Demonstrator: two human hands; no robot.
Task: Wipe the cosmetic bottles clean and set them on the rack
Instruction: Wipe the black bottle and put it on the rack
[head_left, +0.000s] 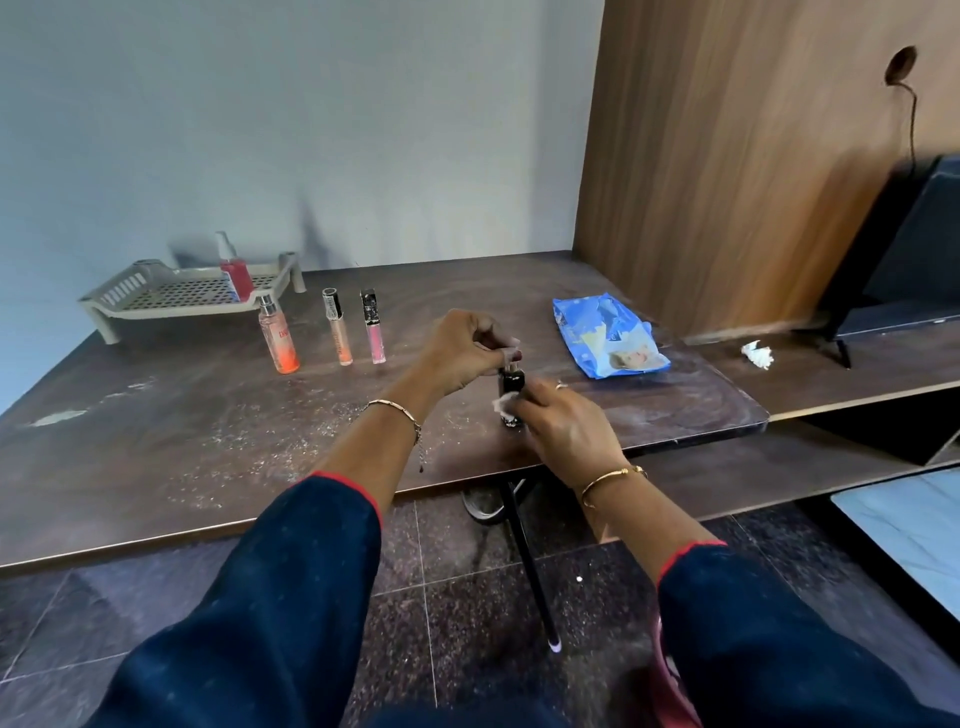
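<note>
Bottle (513, 387), small and dark, stands upright on the table (208, 415) near its right edge, long axis vertical. The left hand (470, 353) pinches its cap from above; the right hand (563, 426) presses a white wipe (505, 402) against its side. The rack (130, 283) lies well apart at the back left, so the left hand is probably the better carrier.

A crumpled tissue (758, 354) lies near a black screen (904, 260) beside a wooden panel (727, 156).
</note>
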